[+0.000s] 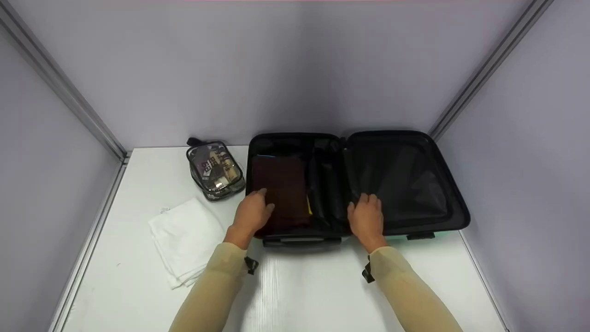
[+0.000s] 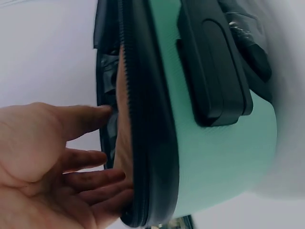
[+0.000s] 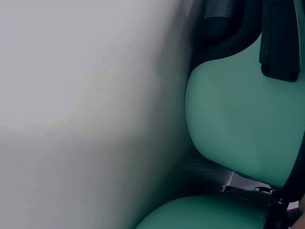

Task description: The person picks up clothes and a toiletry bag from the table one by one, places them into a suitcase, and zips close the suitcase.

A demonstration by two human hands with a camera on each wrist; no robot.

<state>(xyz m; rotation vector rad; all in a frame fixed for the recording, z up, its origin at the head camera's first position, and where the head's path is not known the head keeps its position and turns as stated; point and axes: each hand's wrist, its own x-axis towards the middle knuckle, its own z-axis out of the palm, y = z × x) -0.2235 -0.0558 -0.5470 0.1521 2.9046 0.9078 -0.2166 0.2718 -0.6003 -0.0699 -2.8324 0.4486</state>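
An open suitcase lies on the table, its mint-green shell [image 2: 214, 157] edged in black. In its left half is a flat reddish-brown item [image 1: 281, 184] beside dark bundles [image 1: 325, 189]. My left hand [image 1: 251, 212] is at the near left corner of that half; in the left wrist view its fingers [image 2: 90, 181] are loosely extended at the zippered rim [image 2: 143, 143]. The right hand [image 1: 367, 216] is over the near end of the seam between the halves, by the lining of the right half [image 1: 401, 180]. Whether it grips the rim there I cannot tell.
A clear pouch with black trim [image 1: 214, 170], filled with small items, stands left of the suitcase. Nearer lies a folded white cloth [image 1: 186, 240]. The suitcase's handle [image 1: 302, 242] faces the front of the white table [image 1: 295, 295]. Grey panels [image 1: 299, 69] enclose the back and sides.
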